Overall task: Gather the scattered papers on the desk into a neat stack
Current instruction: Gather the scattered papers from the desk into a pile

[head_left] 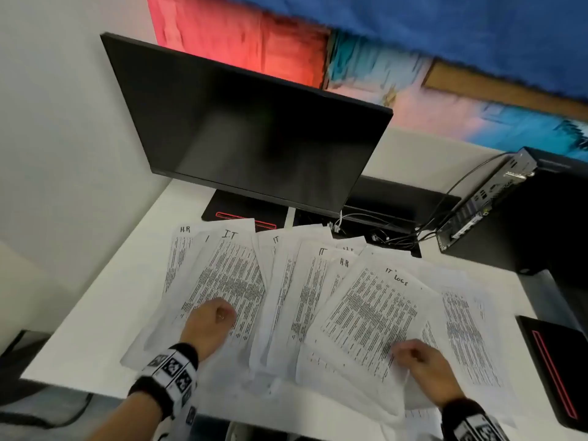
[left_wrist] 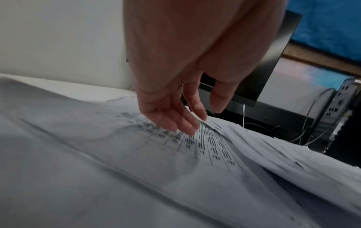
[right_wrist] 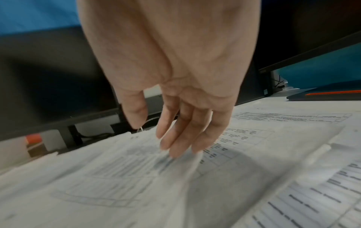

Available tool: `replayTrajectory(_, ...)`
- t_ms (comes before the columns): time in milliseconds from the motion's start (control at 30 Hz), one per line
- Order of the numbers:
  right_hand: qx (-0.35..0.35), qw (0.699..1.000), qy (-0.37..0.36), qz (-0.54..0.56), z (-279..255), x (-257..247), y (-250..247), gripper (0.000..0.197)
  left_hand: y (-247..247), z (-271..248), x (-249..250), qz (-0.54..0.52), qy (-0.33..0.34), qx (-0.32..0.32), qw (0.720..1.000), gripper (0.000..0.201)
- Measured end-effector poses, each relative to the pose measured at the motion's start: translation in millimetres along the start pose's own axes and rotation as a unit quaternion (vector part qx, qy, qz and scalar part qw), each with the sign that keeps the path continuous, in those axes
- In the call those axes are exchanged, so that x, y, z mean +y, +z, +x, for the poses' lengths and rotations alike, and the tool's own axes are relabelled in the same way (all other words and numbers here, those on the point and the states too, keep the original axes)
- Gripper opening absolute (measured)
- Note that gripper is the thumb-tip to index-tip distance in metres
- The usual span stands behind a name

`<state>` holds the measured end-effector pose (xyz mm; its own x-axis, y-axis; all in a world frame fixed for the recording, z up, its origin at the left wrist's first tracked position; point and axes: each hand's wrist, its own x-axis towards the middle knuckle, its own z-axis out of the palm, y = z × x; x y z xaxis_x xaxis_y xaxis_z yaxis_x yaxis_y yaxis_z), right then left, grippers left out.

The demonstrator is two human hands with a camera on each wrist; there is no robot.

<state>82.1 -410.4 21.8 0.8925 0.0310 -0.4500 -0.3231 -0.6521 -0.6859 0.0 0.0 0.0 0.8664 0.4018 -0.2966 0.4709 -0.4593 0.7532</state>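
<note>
Several printed sheets lie fanned and overlapping across the white desk [head_left: 105, 307], some hand-marked "I.T" or "H.R". My left hand [head_left: 219, 313] rests on the left sheet marked "I.T" [head_left: 229, 275]. In the left wrist view, that left hand [left_wrist: 203, 120] has near-straight fingers touching the printed page [left_wrist: 210, 148], with the thumb held apart. My right hand [head_left: 410, 354] lies on the lower edge of the right sheet marked "IT" [head_left: 372, 300]. In the right wrist view, the right hand [right_wrist: 158, 137] presses straight fingertips [right_wrist: 175, 152] on a slightly raised sheet [right_wrist: 136, 169].
A dark monitor [head_left: 254, 122] stands behind the papers on a black base [head_left: 229, 211]. Cables [head_left: 397, 230] run to a small computer box [head_left: 483, 198] at the back right. A black device with a red stripe [head_left: 553, 367] sits at the right edge.
</note>
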Motion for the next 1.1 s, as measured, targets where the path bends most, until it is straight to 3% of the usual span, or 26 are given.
replayTrajectory(100, 0.117, 0.991, 0.011, -0.07, 17.9, -0.8, -19.5, 0.01, 17.8, 7.1, 10.3, 0.011, -0.036, 0.007, 0.999, 0.004)
replayTrajectory(233, 0.175, 0.975, 0.064, -0.121, 41.0, 16.2, -53.7, 0.035, 46.1, 15.8, 38.4, 0.021, -0.059, -0.004, 0.998, 0.022)
replayTrajectory(367, 0.121, 0.968, 0.171, -0.14, 62.2, 44.1, -91.0, 0.059, 72.5, 29.0, 65.1, 0.014, -0.109, -0.013, 0.994, 0.038)
replayTrajectory(467, 0.081, 0.979, 0.149, -0.112, 76.2, 55.2, -99.7, 0.062, 93.4, 36.6, 78.8, -0.032, -0.149, -0.021, 0.988, 0.07)
replayTrajectory(567, 0.034, 0.99, 0.132, -0.026, 85.8, 52.4, -97.7, 0.103, 111.4, 40.3, 91.0, -0.041, -0.172, -0.025, 0.984, 0.092)
replayTrajectory(600, 0.005, 0.991, 0.136, 0.001, 87.7, 48.1, -93.1, 0.106, 116.8, 40.3, 96.0, -0.041, -0.174, -0.027, 0.984, 0.095)
replayTrajectory(700, -0.057, 0.988, 0.133, 0.05, 92.8, 31.8, -76.2, 0.095, 128.6, 39.8, 109.6, -0.03, -0.176, -0.041, 0.983, 0.097)
replayTrajectory(800, -0.067, 0.992, 0.091, 0.059, 98.8, 18.6, -54.5, 0.041, 132.7, 42.8, 115.0, -0.026, -0.173, -0.048, 0.983, 0.079)
replayTrajectory(867, -0.095, 0.988, 0.06, 0.105, 95.0, 6.4, -40.7, 0.024, 131.0, 44.9, 114.5, -0.035, -0.164, -0.06, 0.984, 0.068)
replayTrajectory(967, -0.162, 0.982, 0.033, 0.094, 82.8, -15.0, -23.6, 0.023, 124.8, 44.4, 110.9, -0.038, -0.15, -0.082, 0.984, 0.062)
replayTrajectory(1033, -0.189, 0.981, 0.028, 0.045, 79.0, -19.9, -15.2, 0.042, 120.5, 43.4, 107.8, -0.026, -0.134, -0.085, 0.987, 0.057)
replayTrajectory(1100, -0.137, 0.99, 0.03, 0.003, 81.0, -18.6, -19.0, 0.064, 115.5, 44.1, 103.2, -0.023, -0.128, -0.06, 0.99, 0.048)
